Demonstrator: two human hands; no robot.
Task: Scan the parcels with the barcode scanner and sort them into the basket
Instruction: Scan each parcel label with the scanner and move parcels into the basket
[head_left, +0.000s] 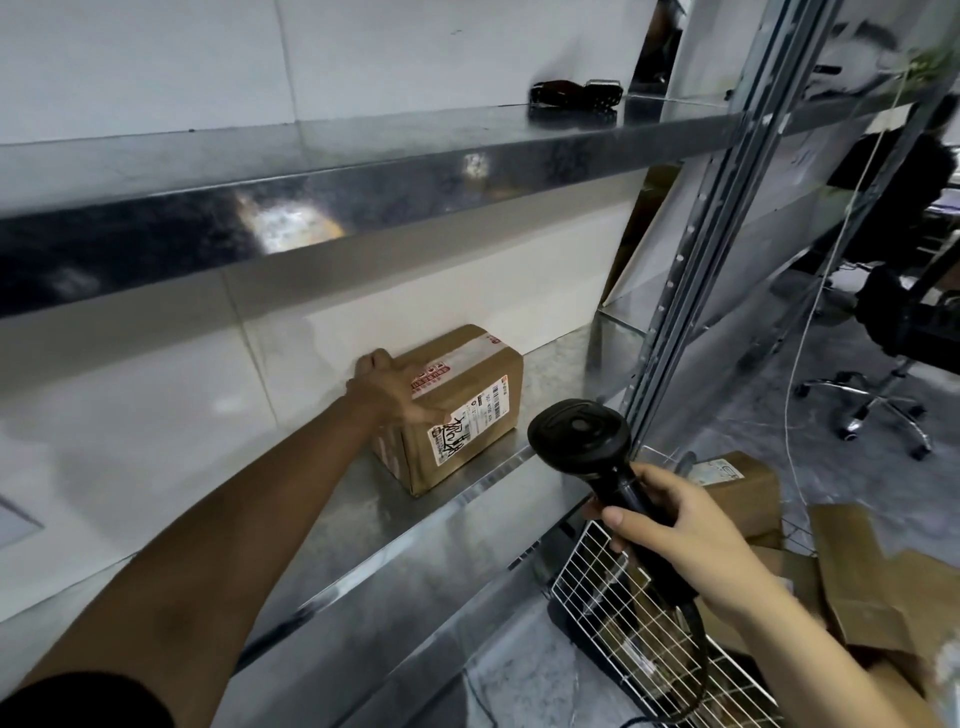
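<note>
Left grip (395, 387) is on the parcel (467, 410): fingers curl over its far top edge, thumb lies along the top near the front corner, so it is grasping the box. The parcel sits on the middle shelf (363, 525), close to the back wall, with its long axis running roughly along the shelf and angled a bit. Its long labelled face is turned toward me and to the right. The label (460, 431) shows on that face, partly at the corner by my thumb. Right grip (685, 530) is clenched round the handle of the scanner (582, 441). The scanner head sits to the right of the parcel and nearer me, close but apart. Key relation: the label lies up and left of the scanner head, so the right side aims while the left only steadies or tilts. The basket (608, 582) is low right, under the scanner hand, with other boxes (743, 488) in it.
</note>
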